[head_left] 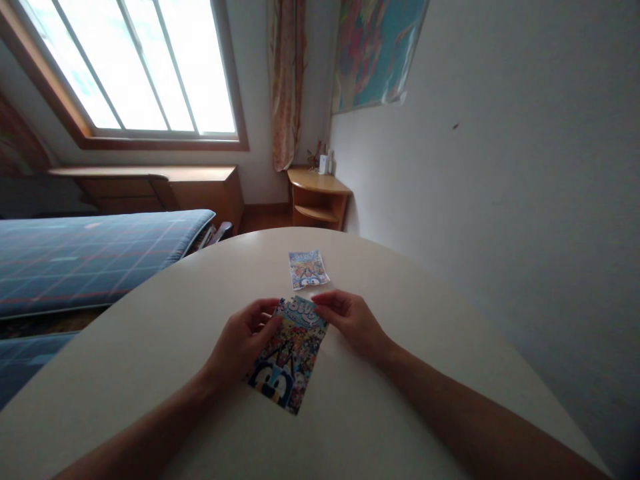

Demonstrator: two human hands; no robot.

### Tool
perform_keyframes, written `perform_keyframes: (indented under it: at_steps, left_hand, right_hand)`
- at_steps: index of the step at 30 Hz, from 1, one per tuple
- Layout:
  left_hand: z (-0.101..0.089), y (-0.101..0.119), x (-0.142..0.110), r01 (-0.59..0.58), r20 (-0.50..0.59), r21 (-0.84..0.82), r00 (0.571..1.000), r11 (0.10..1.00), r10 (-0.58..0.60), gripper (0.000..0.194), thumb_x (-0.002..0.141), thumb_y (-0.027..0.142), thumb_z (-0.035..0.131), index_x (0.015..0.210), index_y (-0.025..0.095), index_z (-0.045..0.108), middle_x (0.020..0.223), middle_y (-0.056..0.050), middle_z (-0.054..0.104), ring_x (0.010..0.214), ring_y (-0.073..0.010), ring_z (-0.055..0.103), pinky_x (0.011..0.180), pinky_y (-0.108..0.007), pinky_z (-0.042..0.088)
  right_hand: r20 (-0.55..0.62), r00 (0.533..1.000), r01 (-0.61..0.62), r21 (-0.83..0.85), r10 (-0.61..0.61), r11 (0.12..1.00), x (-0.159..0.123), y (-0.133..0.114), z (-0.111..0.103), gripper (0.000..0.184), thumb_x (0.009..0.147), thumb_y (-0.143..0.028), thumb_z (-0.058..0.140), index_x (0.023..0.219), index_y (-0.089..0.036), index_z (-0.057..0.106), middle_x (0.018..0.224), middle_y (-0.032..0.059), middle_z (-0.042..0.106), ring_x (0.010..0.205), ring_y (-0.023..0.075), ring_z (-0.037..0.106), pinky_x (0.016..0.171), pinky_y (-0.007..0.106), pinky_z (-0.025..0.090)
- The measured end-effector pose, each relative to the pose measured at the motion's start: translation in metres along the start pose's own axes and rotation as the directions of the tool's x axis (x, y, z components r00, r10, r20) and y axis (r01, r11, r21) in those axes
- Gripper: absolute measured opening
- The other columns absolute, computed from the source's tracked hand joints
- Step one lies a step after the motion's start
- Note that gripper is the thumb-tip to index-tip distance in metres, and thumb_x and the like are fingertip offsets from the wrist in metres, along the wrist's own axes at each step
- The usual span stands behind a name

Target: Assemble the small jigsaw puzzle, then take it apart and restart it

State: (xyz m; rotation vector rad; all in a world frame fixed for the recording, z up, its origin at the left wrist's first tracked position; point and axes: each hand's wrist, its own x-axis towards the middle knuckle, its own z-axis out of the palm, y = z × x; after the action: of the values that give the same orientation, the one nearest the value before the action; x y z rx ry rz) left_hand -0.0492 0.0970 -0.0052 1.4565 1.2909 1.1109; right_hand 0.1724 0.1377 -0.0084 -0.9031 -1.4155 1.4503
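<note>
A colourful jigsaw puzzle (pixel 290 353) with a blue cartoon dog on it is tilted between my hands above the white table. Its upper edge has a notch near the left corner. My left hand (pixel 250 330) grips the upper left edge, thumb on the printed face. At the upper right corner, my right hand (pixel 350 320) pinches the puzzle between thumb and fingers. Just beyond lies a creased paper sheet (pixel 307 270) with a similar picture, flat on the tabletop.
The round white table (pixel 390 413) fills the foreground, close to the wall on the right. A folded plaid mattress (pixel 90 257) is at the left. Behind the table stand a wooden corner shelf (pixel 320 181) and a low wooden cabinet (pixel 205 183) under the window.
</note>
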Motion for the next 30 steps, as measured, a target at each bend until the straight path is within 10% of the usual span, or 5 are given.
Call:
perform_keyframes:
  at_steps: [30]
  left_hand:
    - [0.003, 0.004, -0.002, -0.03, -0.019, 0.148, 0.999, 0.989, 0.033, 0.034, 0.083, 0.048, 0.062, 0.096, 0.017, 0.065, 0.071, -0.003, 0.071, 0.061, -0.0179, 0.067, 0.052, -0.024, 0.052]
  right_hand:
    - [0.048, 0.999, 0.026, -0.203, -0.017, 0.979, 0.002, 0.004, -0.001, 0.027, 0.083, -0.036, 0.067, 0.102, -0.018, 0.074, 0.083, 0.0045, 0.071, 0.075, 0.015, 0.065, 0.072, 0.03, 0.052]
